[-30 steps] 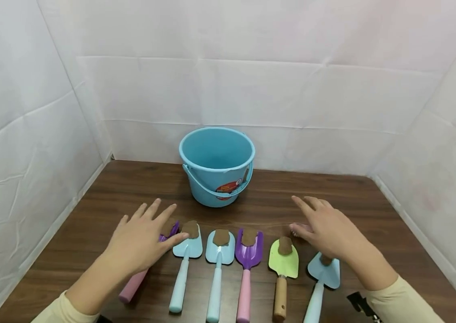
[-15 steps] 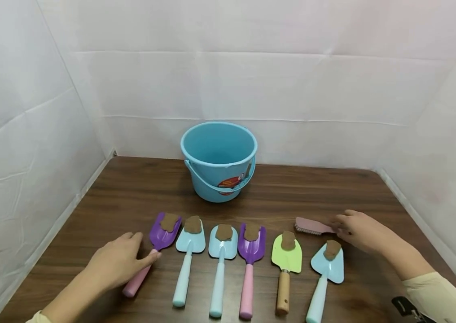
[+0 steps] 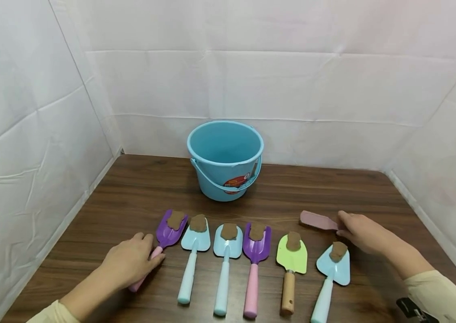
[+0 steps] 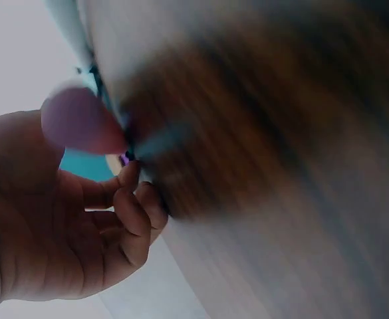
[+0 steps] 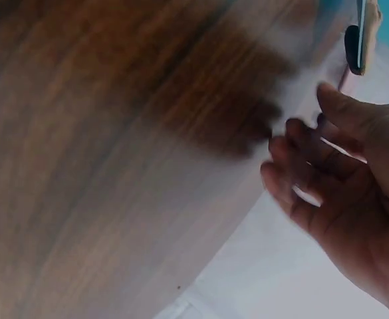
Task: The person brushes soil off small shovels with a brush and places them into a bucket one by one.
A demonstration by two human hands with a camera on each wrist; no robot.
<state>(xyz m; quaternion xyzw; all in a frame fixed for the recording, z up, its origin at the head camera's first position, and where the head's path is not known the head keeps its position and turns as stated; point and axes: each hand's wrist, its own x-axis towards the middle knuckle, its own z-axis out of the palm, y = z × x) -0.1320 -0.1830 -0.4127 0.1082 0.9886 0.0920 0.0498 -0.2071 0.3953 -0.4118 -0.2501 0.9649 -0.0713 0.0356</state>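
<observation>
At the left end of a row of toy shovels, my left hand (image 3: 129,260) holds the pink handle of a purple shovel (image 3: 166,236), thumb on one side and fingers on the other. A brown lump (image 3: 176,220) lies on its blade. The left wrist view shows the handle's pink end (image 4: 78,119) by the thumb, with the fingers (image 4: 134,216) curled. Over on the right, my right hand (image 3: 363,231) pinches the end of a pink brush (image 3: 317,220) between thumb and fingers; the brush's bristles are hidden. A light blue shovel (image 3: 335,271) lies just in front of that hand.
A blue bucket (image 3: 220,181) stands upright behind the row, its handle lowered in front. Two blue shovels, another purple shovel (image 3: 256,251) and a green shovel (image 3: 292,259) lie between my hands, each with a brown lump. White cloth walls (image 3: 268,85) enclose the table.
Both hands have come down from above the table, the left onto the purple shovel's handle, the right outward to the brush. The brush has rolled so its flat back shows instead of its bristles.
</observation>
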